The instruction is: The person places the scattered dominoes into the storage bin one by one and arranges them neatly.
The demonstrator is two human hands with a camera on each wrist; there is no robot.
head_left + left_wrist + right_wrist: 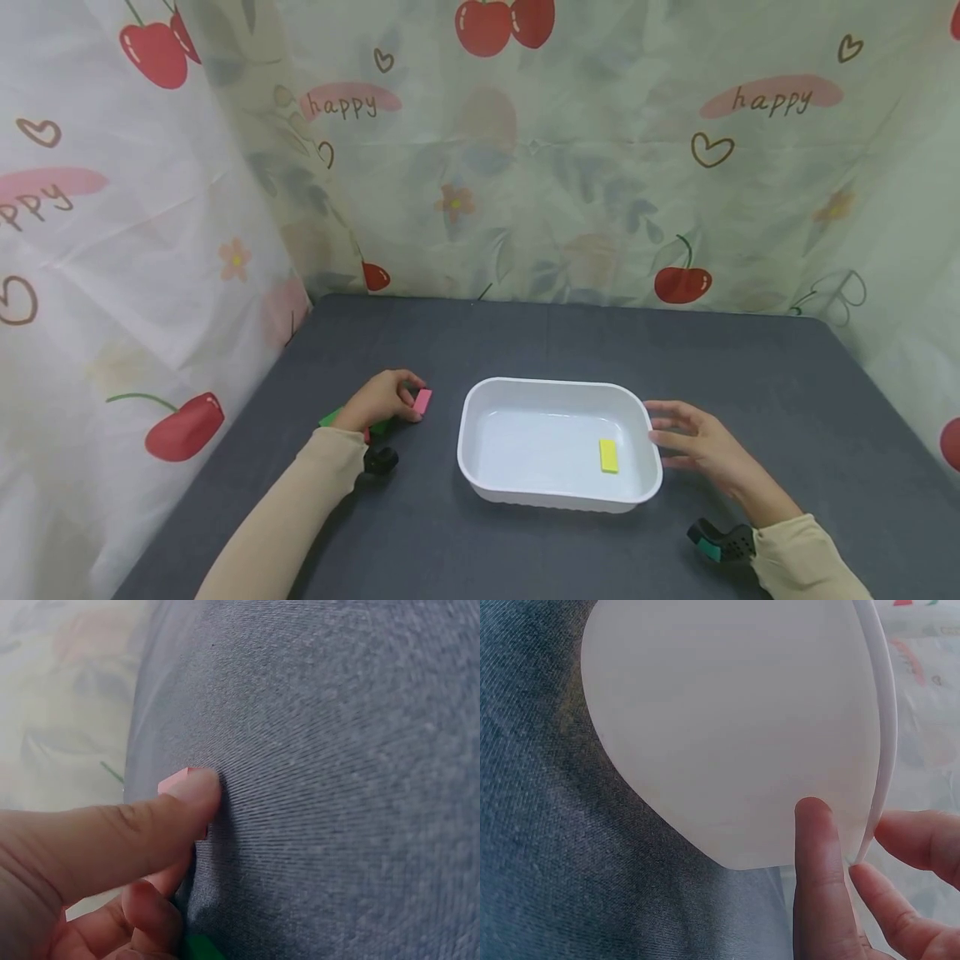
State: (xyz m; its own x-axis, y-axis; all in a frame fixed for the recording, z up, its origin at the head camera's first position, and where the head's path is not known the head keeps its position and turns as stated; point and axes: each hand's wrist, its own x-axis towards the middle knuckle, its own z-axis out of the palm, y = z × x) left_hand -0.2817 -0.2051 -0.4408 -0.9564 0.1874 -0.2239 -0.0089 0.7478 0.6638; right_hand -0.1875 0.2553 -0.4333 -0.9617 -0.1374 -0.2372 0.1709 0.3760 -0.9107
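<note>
White tray (480, 400) sits mid-table as landmark | yellow block (608, 456) lies inside it, toward its right wall | right hand (701, 446) touches tray's right rim, fingers loosely spread, holding nothing | left hand (378, 400) left of tray, fingers curled, pinching pink block (423, 402) on grey table (750, 375) | green block (330, 417) just under that hand

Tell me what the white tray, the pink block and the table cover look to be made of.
White tray: likely smooth plastic, faintly glossy, with a thin moulded rim.
Pink block: matte, perhaps foam or rubber; too small to tell.
Table cover: grey woven cloth, the weave plain in both wrist views.
</note>
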